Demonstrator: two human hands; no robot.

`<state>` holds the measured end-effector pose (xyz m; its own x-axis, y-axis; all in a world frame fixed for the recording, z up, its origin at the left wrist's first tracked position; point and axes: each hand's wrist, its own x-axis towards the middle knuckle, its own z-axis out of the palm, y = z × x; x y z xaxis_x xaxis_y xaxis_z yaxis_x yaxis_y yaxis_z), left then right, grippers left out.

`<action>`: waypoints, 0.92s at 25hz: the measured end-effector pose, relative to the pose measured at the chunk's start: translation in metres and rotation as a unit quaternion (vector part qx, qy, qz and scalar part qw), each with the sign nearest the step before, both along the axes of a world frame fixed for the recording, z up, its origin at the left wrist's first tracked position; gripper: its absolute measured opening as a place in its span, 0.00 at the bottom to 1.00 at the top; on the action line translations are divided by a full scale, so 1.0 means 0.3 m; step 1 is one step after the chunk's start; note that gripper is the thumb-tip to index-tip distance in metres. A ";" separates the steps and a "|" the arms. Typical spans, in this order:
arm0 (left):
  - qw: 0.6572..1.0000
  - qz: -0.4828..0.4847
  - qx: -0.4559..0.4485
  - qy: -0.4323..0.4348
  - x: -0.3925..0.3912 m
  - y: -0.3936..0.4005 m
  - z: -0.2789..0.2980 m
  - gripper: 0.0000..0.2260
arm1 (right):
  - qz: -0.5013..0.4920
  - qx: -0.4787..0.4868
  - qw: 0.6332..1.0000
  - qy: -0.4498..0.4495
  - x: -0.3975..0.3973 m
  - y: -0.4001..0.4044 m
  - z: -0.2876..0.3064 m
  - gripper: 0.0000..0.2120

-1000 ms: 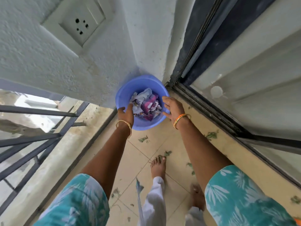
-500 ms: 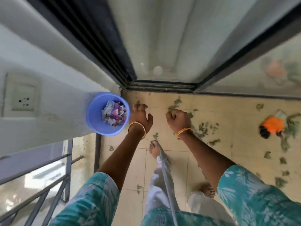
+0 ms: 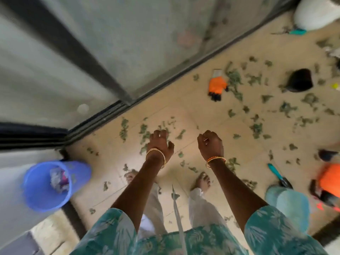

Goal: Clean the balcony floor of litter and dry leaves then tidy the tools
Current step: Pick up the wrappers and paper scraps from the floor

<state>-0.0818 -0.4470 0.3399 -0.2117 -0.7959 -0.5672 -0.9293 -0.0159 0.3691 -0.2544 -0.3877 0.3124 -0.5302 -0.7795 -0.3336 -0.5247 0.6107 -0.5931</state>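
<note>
My left hand point(image 3: 159, 144) hangs over the tiled floor with its fingers loosely bent and holds nothing. Beside it, my right hand point(image 3: 210, 144) is curled into a fist with nothing in it. A blue bucket point(image 3: 36, 192) with paper litter point(image 3: 58, 178) inside stands in the corner at the lower left, apart from both hands. Dry green leaves point(image 3: 234, 80) lie scattered over the floor, several right under my hands. An orange glove point(image 3: 217, 87) lies ahead near the door track. A teal-handled hand tool point(image 3: 277, 174) lies to the right.
A sliding glass door point(image 3: 128, 43) and its dark track point(image 3: 110, 116) run along the left. A black pot point(image 3: 300, 80), a white sack point(image 3: 316, 11), a teal pot point(image 3: 288, 201) and a second orange glove point(image 3: 329, 179) sit to the right. My bare feet point(image 3: 202, 181) stand below.
Both hands let go of the blue bucket, which now stands in the corner. My view has swung right onto the leaf-strewn floor, and the hands hang free.
</note>
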 end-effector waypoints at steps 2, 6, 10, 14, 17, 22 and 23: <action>0.996 -0.089 -0.010 -0.028 -0.207 0.030 -0.002 0.21 | -0.053 0.004 0.998 -0.023 -0.175 0.074 0.005 0.03; 0.971 -0.228 -0.005 -0.069 -0.616 0.109 0.003 0.24 | -0.141 -0.008 0.989 -0.031 -0.514 0.222 0.034 0.08; 0.944 -0.323 -0.016 -0.061 -0.964 0.163 0.031 0.25 | -0.225 0.009 0.974 0.016 -0.801 0.337 0.079 0.13; 0.918 -0.394 -0.027 -0.041 -1.276 0.145 0.033 0.26 | -0.280 0.021 0.958 0.060 -1.058 0.370 0.077 0.17; 0.899 -0.434 -0.037 -0.033 -1.512 0.091 0.020 0.28 | -0.304 0.018 0.950 0.072 -1.244 0.341 0.045 0.18; 0.861 -0.506 -0.052 -0.025 -1.878 -0.035 -0.006 0.30 | -0.345 0.014 0.930 0.125 -1.534 0.270 -0.005 0.18; 0.852 -0.519 -0.055 -0.024 -1.950 -0.064 -0.004 0.30 | -0.353 0.014 0.926 0.132 -1.596 0.252 -0.009 0.18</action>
<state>-0.6667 -0.4661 0.3386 -0.8131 -0.2420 -0.5294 -0.4351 0.8568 0.2767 -0.7332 -0.3120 0.3098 -0.9703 -0.2013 -0.1338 -0.1142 0.8696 -0.4804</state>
